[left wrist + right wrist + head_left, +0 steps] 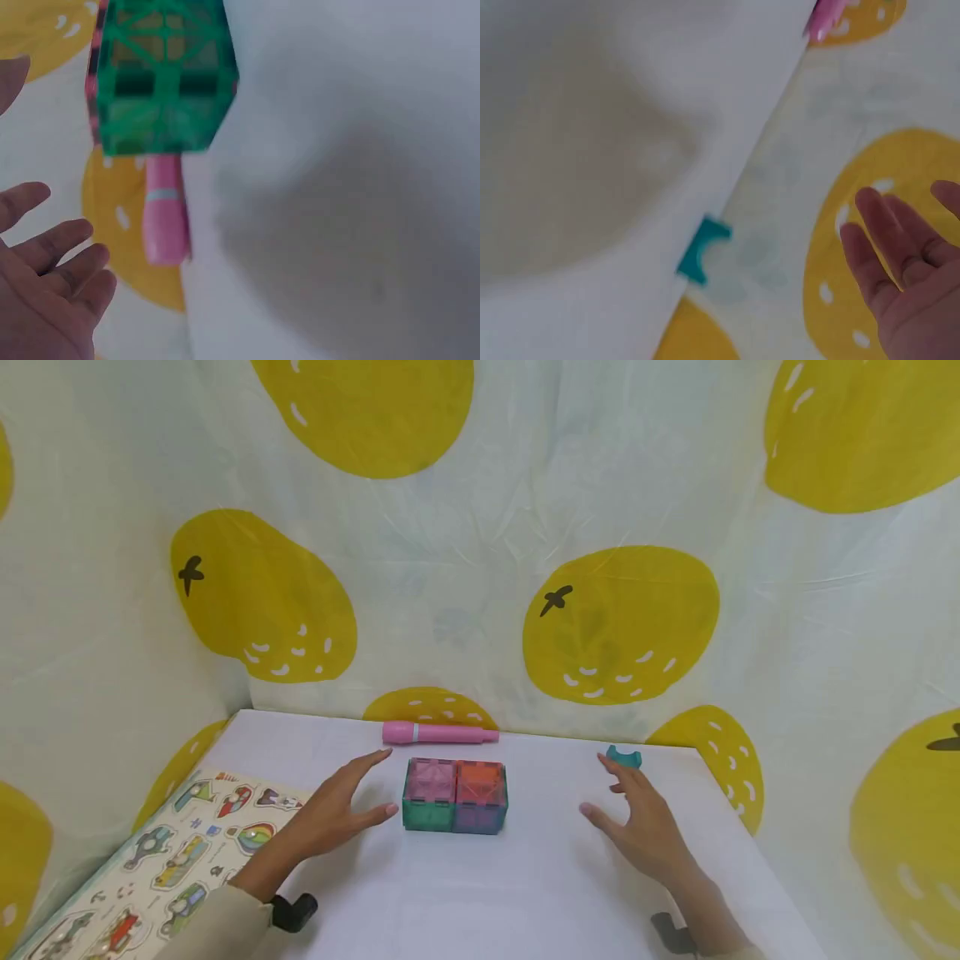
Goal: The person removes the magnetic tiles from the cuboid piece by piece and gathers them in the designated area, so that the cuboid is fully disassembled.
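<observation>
A box-shaped block of see-through magnetic tiles (455,797) sits on the table, with pink and orange squares on top and green and purple sides in front. My left hand (337,810) hovers just left of it, fingers spread and holding nothing. In the left wrist view the green side of the tile block (166,79) shows close up, beyond the loose fingers (64,244). Over to the right, my right hand (637,818) is held apart from the block, also with nothing in it. Its fingertips overlap a small teal curved piece (628,758) in the head view.
A pink pen-like stick (442,733) lies along the table's back edge, behind the block. At the left is a board with vehicle pictures (180,856). A curtain with yellow fruit prints (450,635) hangs close behind the white table (525,893).
</observation>
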